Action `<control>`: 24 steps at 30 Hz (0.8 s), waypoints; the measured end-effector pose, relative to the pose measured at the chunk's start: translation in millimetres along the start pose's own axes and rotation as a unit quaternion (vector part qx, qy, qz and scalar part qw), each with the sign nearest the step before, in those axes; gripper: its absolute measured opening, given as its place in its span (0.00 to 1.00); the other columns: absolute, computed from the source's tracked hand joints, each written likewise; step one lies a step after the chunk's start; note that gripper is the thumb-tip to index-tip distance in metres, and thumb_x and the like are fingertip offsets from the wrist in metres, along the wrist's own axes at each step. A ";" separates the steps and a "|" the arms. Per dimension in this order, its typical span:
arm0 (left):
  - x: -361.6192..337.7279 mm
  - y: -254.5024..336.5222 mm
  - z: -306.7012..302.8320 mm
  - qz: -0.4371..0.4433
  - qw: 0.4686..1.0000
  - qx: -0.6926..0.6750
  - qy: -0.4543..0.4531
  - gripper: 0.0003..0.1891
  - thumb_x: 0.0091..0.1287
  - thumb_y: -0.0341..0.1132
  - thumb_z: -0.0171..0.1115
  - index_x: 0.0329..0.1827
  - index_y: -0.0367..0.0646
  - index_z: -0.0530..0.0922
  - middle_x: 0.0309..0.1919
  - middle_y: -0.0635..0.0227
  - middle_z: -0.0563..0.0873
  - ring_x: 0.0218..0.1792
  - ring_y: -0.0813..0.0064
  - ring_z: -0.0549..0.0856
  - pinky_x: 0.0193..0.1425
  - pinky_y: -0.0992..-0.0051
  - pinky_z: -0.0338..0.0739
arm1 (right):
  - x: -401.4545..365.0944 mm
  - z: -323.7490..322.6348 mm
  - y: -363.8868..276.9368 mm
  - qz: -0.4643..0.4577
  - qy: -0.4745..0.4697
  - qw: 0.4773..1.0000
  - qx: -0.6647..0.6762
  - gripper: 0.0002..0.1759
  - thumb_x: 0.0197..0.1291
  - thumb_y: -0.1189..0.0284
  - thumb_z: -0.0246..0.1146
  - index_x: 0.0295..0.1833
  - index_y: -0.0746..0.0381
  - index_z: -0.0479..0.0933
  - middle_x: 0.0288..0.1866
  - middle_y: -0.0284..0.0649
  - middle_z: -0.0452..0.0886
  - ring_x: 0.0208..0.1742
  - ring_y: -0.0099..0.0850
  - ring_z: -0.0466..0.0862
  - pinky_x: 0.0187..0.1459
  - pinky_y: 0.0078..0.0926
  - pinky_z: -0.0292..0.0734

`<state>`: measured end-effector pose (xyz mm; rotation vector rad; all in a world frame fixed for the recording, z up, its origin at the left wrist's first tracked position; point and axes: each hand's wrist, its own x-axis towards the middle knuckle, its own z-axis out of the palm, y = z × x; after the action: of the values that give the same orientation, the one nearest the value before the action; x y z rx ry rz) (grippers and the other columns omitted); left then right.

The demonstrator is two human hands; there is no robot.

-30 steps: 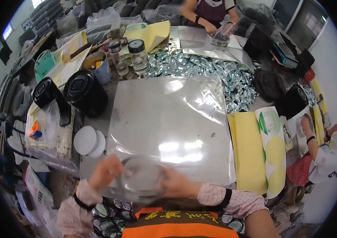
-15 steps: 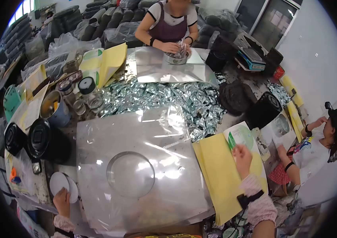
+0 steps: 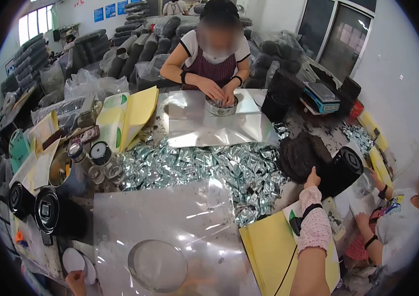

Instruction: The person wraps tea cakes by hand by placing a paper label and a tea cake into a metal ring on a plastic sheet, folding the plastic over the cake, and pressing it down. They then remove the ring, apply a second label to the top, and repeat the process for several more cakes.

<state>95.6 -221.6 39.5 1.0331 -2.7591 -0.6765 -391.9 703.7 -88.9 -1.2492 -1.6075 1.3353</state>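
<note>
Pink cloth and a black strap on the right forearm, above bare hands.
The right hand point(image 3: 312, 178) is ungloved, and behind it a pale pink sleeve cover point(image 3: 316, 233) wraps the lower forearm; its soft cloth is puckered, lightly speckled with small marks, and gathered at both ends. A wide black strap point(image 3: 313, 209) circles this cover near the wrist, carrying a small, dark, blocky piece point(image 3: 295, 226) on its inner side. A thin black cable point(image 3: 286, 270) runs below that piece in a loose curve. The left hand point(image 3: 76, 282), likewise ungloved, shows only in part at the lower edge.
</note>
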 end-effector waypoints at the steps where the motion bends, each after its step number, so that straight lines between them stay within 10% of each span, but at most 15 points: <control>1: 0.2 5.6 1.4 0.008 1.000 0.011 0.017 0.16 0.63 0.40 0.72 0.44 0.35 0.88 0.39 0.52 0.91 0.40 0.58 0.90 0.49 0.66 0.81 | 10.3 0.2 -0.5 -0.046 -0.001 0.999 -0.026 0.27 0.66 0.57 0.68 0.50 0.75 0.81 0.41 0.44 0.86 0.34 0.34 0.82 0.37 0.32 0.77; 3: 1.4 9.2 0.4 0.003 1.000 0.027 0.015 0.15 0.64 0.39 0.72 0.45 0.35 0.88 0.40 0.52 0.91 0.41 0.59 0.90 0.49 0.66 0.81 | 24.0 -6.9 4.4 -0.135 -0.004 0.987 -0.084 0.23 0.66 0.61 0.69 0.52 0.72 0.80 0.44 0.44 0.85 0.37 0.35 0.83 0.40 0.30 0.79; 6: 0.0 10.3 0.0 -0.002 1.000 0.017 0.003 0.13 0.64 0.37 0.72 0.45 0.35 0.88 0.41 0.52 0.91 0.41 0.61 0.90 0.48 0.66 0.81 | -14.6 -20.7 -46.7 0.100 -0.033 0.974 0.203 0.21 0.63 0.65 0.71 0.54 0.68 0.81 0.50 0.47 0.85 0.48 0.40 0.85 0.46 0.34 0.85; 10: 14.1 -74.3 37.3 0.052 0.991 -0.020 0.120 0.07 0.52 0.26 0.73 0.31 0.35 0.83 0.24 0.59 0.82 0.24 0.65 0.80 0.31 0.67 0.72 | -1.7 -22.8 -31.1 0.175 -0.136 0.919 0.326 0.12 0.66 0.70 0.68 0.51 0.64 0.79 0.49 0.41 0.82 0.48 0.35 0.83 0.43 0.31 0.84; 19: 16.3 -76.6 35.3 0.098 0.987 -0.089 0.087 0.06 0.60 0.24 0.70 0.37 0.31 0.84 0.30 0.57 0.85 0.33 0.62 0.85 0.38 0.67 0.78 | -202.8 -36.4 -27.0 0.107 -0.389 0.856 0.323 0.21 0.69 0.79 0.61 0.66 0.61 0.71 0.53 0.42 0.83 0.53 0.35 0.85 0.51 0.38 0.84; 24: 27.1 -79.8 37.2 0.029 0.983 -0.156 0.097 0.12 0.63 0.31 0.72 0.41 0.28 0.86 0.29 0.56 0.89 0.32 0.71 0.87 0.40 0.72 0.80 | -285.9 -41.6 -30.5 -0.305 -0.308 0.901 -0.013 0.19 0.66 0.75 0.65 0.61 0.70 0.76 0.54 0.45 0.84 0.53 0.37 0.83 0.56 0.33 0.76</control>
<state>112.8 -278.8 -30.6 0.8936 -2.4084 -0.9114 -275.9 443.8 -30.7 -0.2453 -2.2026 1.3417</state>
